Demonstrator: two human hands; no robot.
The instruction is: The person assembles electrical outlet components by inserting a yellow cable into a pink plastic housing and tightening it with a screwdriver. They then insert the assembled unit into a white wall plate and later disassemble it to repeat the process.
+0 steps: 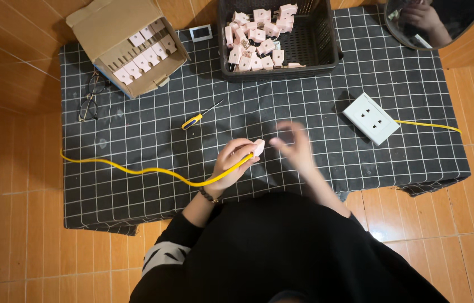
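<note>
My left hand (231, 161) grips the end of a yellow cable (136, 170) with a small pink plug (259, 147) at its tip, held just above the black grid-patterned mat (147, 129). My right hand (293, 145) is blurred, right next to the plug, fingers apart and holding nothing that I can make out. The cable trails off to the left across the mat.
A black basket (315, 47) with several pink plugs stands at the back centre. A cardboard box (127, 45) of plugs sits back left, glasses (91, 95) beside it. A yellow-handled screwdriver (199, 116) lies mid-mat. A white socket block (370, 118) with a yellow cord lies right. A round mirror (433, 22) is top right.
</note>
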